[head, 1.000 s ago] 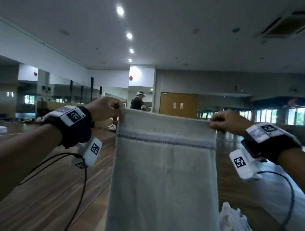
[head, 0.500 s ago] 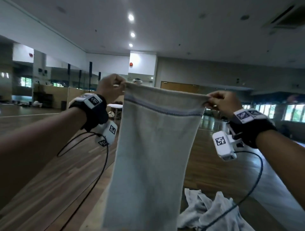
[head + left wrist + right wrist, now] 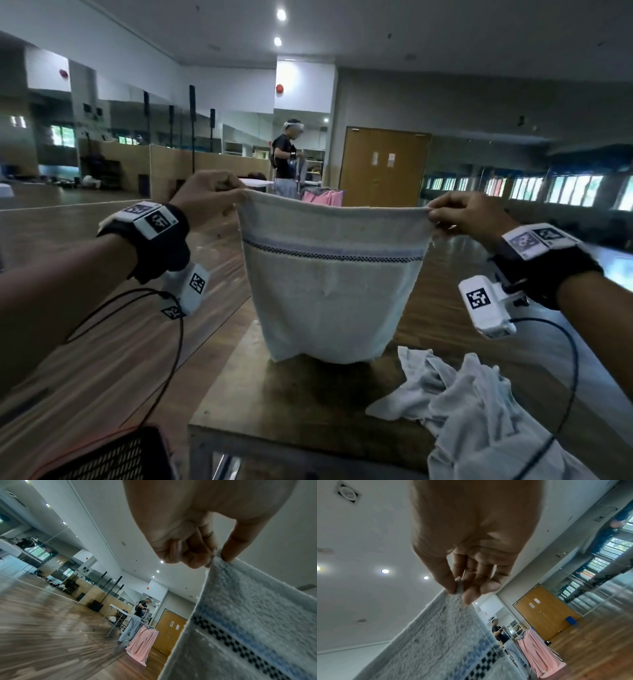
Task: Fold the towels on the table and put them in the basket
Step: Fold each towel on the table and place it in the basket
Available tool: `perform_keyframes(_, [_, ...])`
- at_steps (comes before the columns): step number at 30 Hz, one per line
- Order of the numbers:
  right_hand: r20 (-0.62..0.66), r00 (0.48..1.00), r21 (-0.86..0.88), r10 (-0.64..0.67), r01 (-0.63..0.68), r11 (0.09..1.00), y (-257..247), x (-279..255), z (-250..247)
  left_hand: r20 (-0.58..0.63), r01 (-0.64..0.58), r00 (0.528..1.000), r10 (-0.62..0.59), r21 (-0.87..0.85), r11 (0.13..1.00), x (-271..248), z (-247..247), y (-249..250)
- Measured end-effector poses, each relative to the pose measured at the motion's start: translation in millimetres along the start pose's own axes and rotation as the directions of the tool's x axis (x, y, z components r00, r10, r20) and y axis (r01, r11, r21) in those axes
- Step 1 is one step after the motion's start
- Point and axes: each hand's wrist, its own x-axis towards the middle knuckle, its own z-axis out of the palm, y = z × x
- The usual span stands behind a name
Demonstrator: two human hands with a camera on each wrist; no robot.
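Note:
A pale towel (image 3: 329,291) with a blue and black checked stripe hangs stretched between my two hands, its lower end touching the wooden table (image 3: 308,404). My left hand (image 3: 205,197) pinches the top left corner; in the left wrist view the left hand (image 3: 211,557) holds that corner of the towel (image 3: 248,615) between thumb and fingers. My right hand (image 3: 459,214) pinches the top right corner, and the right hand (image 3: 458,588) shows the same pinch on the towel (image 3: 436,635) in the right wrist view. A dark mesh basket (image 3: 113,455) sits at the lower left.
A crumpled heap of pale towels (image 3: 476,411) lies on the table's right side. Cables hang from both wrists. Wooden floor surrounds the table. Far off, another person (image 3: 286,159) stands by a table with pink cloth (image 3: 325,198).
Both hands have come down and spread apart with the towel, so its lower end now rests on the table. My view has tilted down, showing the table and basket.

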Motion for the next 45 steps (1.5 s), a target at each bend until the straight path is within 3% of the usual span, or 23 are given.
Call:
perform_keyframes(6, [-0.028, 0.997, 0.069, 0.074, -0.072, 0.995, 61.3, 12.0, 46.3, 0.035, 0.108, 0.994, -0.107, -0.029, 0.994, -10.3, 34.0, -50.8])
perform_keyframes(10, [0.124, 0.978, -0.036, 0.168, -0.165, 0.986, 132.6, -6.5, 99.1, 0.174, 0.169, 0.966, -0.191, 0.13, 0.977, -46.6, 77.1, -123.5])
perform_keyframes(13, [0.29, 0.912, -0.186, 0.29, -0.243, 0.952, 194.0, -39.6, 142.7, 0.341, 0.22, 0.893, -0.295, 0.242, 0.945, -94.6, 123.1, -183.9])
perform_keyframes(16, [0.398, 0.846, -0.427, 0.354, -0.171, 0.888, 244.5, -79.3, 186.5, 0.512, 0.161, 0.771, -0.379, 0.419, 0.893, -144.6, 167.2, -231.3])
perform_keyframes(18, [0.441, 0.81, -0.464, 0.387, -0.163, 0.871, 267.1, -106.7, 213.8, 0.563, 0.096, 0.699, -0.44, 0.536, 0.839, -171.8, 184.6, -249.0])
perform_keyframes(21, [0.497, 0.772, -0.511, 0.396, -0.109, 0.853, 287.3, -142.0, 243.1, 0.618, 0.008, 0.695, -0.367, 0.504, 0.864, -197.8, 197.5, -260.5])
perform_keyframes(25, [0.436, 0.83, -0.55, 0.347, -0.059, 0.833, 288.2, -176.1, 248.9, 0.671, -0.011, 0.622, -0.404, 0.523, 0.852, -214.1, 187.4, -245.9])
perform_keyframes(28, [0.475, 0.807, -0.572, 0.352, -0.021, 0.82, 276.3, -192.7, 237.5, 0.682, -0.066, 0.61, -0.405, 0.552, 0.831, -236.0, 171.4, -228.6])
perform_keyframes(34, [0.466, 0.768, -0.6, 0.439, -0.09, 0.795, 256.4, -221.6, 215.4, 0.729, -0.089, 0.481, -0.486, 0.592, 0.801, -258.5, 165.5, -211.0])
perform_keyframes(36, [0.434, 0.787, -0.594, 0.439, -0.116, 0.796, 257.3, -219.1, 217.4, 0.701, -0.088, 0.532, -0.476, 0.604, 0.792, -252.8, 171.3, -210.5])
perform_keyframes(41, [0.165, 0.931, -0.56, 0.325, -0.183, 0.808, 265.5, -187.5, 227.4, 0.449, 0.035, 0.832, -0.326, 0.544, 0.839, -224.3, 185.5, -215.3])
perform_keyframes(43, [0.068, 0.958, -0.552, 0.277, -0.195, 0.81, 268.8, -173.5, 232.3, 0.367, 0.101, 0.873, -0.32, 0.506, 0.856, -215.5, 190.0, -221.7])
perform_keyframes(45, [0.026, 0.97, -0.561, 0.241, -0.186, 0.807, 272.7, -161.5, 238.8, 0.349, 0.14, 0.876, -0.333, 0.477, 0.868, -210.1, 193.3, -230.1])
